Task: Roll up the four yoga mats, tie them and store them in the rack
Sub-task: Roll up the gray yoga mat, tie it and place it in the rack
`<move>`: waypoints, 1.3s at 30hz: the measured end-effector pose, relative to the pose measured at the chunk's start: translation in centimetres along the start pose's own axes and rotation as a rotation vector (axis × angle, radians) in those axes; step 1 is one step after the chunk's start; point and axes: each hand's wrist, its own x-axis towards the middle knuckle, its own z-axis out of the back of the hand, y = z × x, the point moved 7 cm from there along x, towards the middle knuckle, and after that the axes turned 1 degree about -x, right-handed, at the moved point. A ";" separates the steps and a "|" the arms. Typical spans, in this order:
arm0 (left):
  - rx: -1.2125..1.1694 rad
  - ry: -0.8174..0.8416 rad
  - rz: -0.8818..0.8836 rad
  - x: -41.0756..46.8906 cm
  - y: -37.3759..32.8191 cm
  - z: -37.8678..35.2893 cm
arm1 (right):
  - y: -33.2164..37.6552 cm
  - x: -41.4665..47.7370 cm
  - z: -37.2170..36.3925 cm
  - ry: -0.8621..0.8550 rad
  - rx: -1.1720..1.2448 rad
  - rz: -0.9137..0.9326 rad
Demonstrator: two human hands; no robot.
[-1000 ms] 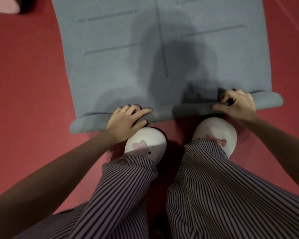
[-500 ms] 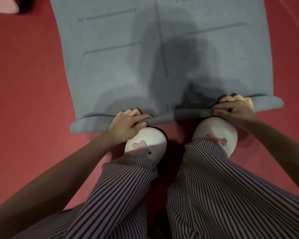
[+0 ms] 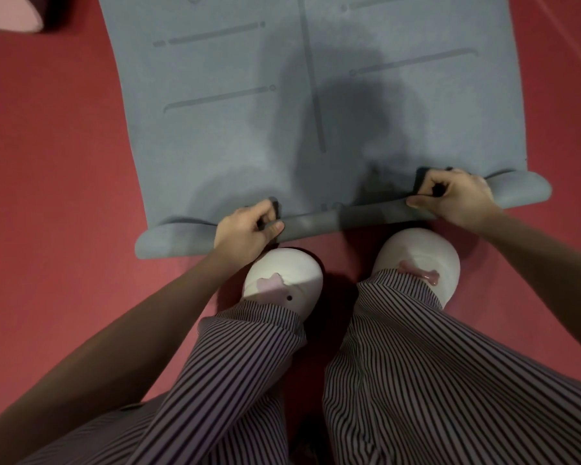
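Mat: grey yoga mat (image 3: 242, 135) lay flat on red floor (image 3: 47, 196), long axis running away from person. Far end was cut off at top of frame.
Markings: darker lines (image 3: 312, 78) on mat surface, one down the centre and short bars either side.
Roll: near edge was turned over into a thin roll (image 3: 319, 223), lying crosswise just ahead of the feet. It was tight and darker betw. the hands, looser and flatter outboard of each hand. It sat skewed, R end farther from person than L end.
Left hand: left hand (image 3: 245, 229) was grasping roll toward its L end, fingers curled over the top, thumb pressed on near side.
Right hand: right hand (image 3: 457, 196) was grasping roll toward its R end, fingers hooked over, thumb tip on near side.
Shadow: dark shadow (image 3: 356, 122) fell across mat centre.
Feet: white slippers (image 3: 282, 280) w/ pink trim stood on floor just behind roll, one per hand approx. Contact w/ roll: cannot tell.
Legs: striped trousers (image 3: 416, 364) filled lower frame.
Other: pink obj (image 3: 7, 11) at top L corner, apart from mat's L edge. It was mostly cropped, so type cannot be told.
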 end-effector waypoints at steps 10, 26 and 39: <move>0.289 -0.310 -0.671 -1.1 -1.6 0.0 | 0.7 0.6 0.1 -0.027 -0.038 0.108; 0.403 -0.480 -0.570 -0.5 -1.4 0.7 | -0.2 -1.4 -0.2 -0.417 -0.273 -0.081; 0.145 -0.395 -0.488 0.0 -0.2 0.9 | -0.3 -0.5 1.0 -0.304 -0.319 -0.015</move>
